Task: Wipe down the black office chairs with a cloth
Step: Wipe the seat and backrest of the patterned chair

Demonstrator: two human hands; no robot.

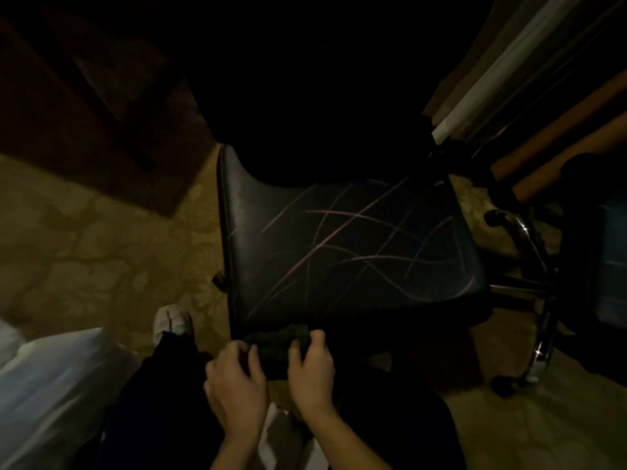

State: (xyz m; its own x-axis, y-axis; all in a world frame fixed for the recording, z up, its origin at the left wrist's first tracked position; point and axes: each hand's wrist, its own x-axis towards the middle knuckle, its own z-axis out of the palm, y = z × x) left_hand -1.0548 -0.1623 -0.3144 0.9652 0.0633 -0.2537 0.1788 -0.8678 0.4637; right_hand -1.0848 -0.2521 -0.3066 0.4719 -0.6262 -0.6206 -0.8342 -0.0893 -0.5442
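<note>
Dim patterned carpet (101, 252) surrounds the black chair seat (346, 239), at whose front edge left hand (237, 378) and right hand (312, 364) grip a dark cloth (274, 347), seemingly readying it before wiping the streaked seat.

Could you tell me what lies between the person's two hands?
In the head view, a dark cloth spans between left hand and right hand.

Glossy blk leather-like seat (339, 239) (scratched), fuzzy cloth (278, 347)
</note>
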